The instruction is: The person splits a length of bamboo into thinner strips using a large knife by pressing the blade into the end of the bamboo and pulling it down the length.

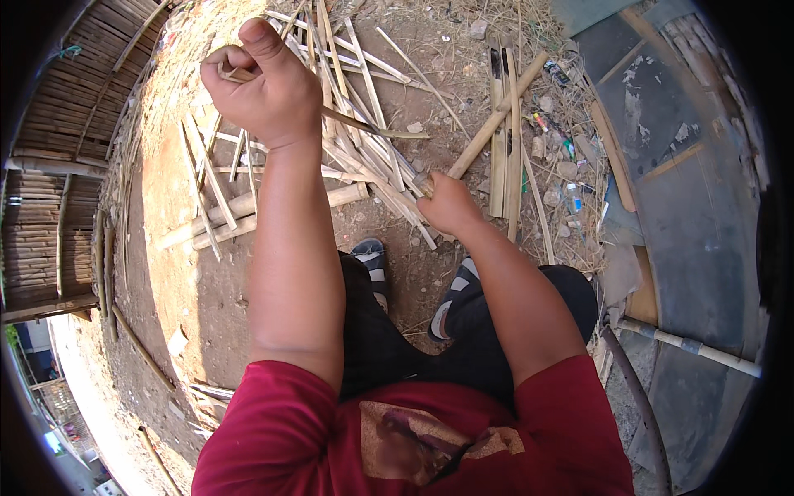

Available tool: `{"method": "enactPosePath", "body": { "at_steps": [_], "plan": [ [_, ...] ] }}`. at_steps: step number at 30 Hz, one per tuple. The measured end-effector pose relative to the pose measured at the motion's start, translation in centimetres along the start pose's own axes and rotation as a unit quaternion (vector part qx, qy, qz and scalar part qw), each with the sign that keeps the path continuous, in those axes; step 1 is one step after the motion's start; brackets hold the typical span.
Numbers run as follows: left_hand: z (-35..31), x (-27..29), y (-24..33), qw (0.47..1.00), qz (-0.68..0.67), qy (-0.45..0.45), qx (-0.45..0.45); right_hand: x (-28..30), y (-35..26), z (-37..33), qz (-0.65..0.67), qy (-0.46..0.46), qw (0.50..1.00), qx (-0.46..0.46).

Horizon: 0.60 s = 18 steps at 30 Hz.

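My left hand [269, 87] is raised at the upper left, fingers curled round a thin bamboo strip [376, 129]. One end pokes out by the fingers; the longer part emerges behind the wrist and runs right, slightly bowed. Lower and to the right, my right hand [448, 203] is closed round what looks like a knife [423, 183]. A short piece near the handle shows past my thumb; the blade is hard to tell from the pale strips behind it. Below both hands lies a loose heap of split bamboo strips [364, 99] on the ground.
A bamboo pole [504, 112] slants across upright split pieces [498, 157] at right. Thicker bamboo lengths [281, 217] lie left of my sandals [374, 263]. Dark panels [662, 124] line the right side, with litter [571, 194] beside them. A slatted bamboo wall [50, 223] stands left.
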State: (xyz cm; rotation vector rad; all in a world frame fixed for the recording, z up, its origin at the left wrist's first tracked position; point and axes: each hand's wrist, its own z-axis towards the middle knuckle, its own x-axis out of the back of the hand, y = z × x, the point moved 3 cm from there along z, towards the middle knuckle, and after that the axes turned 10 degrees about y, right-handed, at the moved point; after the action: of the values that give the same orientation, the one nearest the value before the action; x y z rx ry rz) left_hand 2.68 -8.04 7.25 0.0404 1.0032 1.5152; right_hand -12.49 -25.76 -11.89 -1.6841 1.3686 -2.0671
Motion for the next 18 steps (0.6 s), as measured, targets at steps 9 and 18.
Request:
{"method": "enactPosePath", "body": {
  "at_steps": [9,18],
  "plan": [
    [0.4,-0.1,-0.4,1.0,-0.014,-0.026,-0.002,5.0,-5.4,0.3,0.14,0.075,0.985,0.065],
    [-0.2,0.0,0.4,0.998,-0.042,-0.054,-0.001,2.9,-1.9,2.4,0.076,0.014,0.997,-0.022]
  ]
}}
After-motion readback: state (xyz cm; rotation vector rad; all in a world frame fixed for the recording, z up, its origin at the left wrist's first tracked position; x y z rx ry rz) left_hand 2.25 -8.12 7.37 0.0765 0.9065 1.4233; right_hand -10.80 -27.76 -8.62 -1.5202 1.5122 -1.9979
